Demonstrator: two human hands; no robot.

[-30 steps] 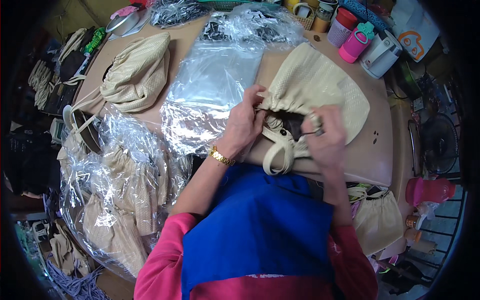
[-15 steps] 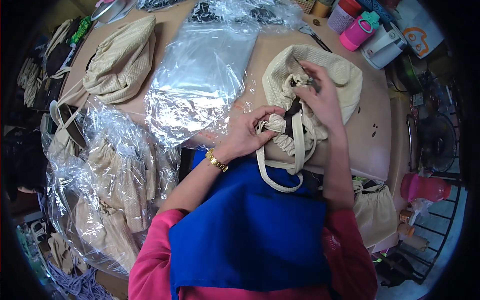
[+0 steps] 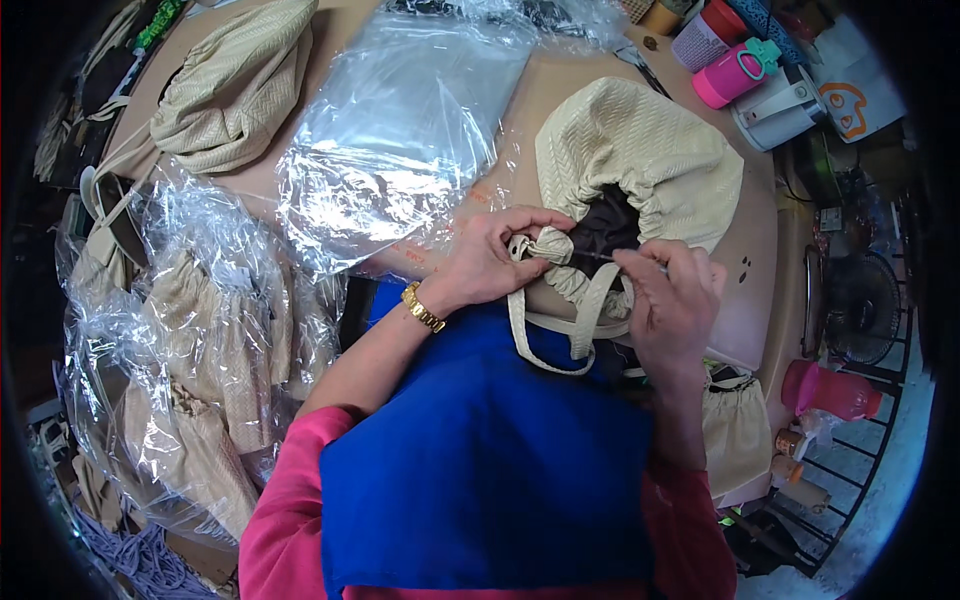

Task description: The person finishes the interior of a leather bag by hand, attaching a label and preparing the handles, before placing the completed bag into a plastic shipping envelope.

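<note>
Far left, wrapped bags [image 3: 190, 325] look finished; above them a loose bag [image 3: 235, 95] lies unwrapped. Flat plastic sleeves [image 3: 410, 110] come next. Now the left hand [image 3: 488, 257], pinching the gathered rim of the cream bag [image 3: 645, 155], unwrapped, mouth open, by the near edge of the counter [image 3: 748, 315]. The right hand [image 3: 677, 300] bunches there (grasping what, I can't tell). Room? A strip of counter to its right, then the edge.
</note>
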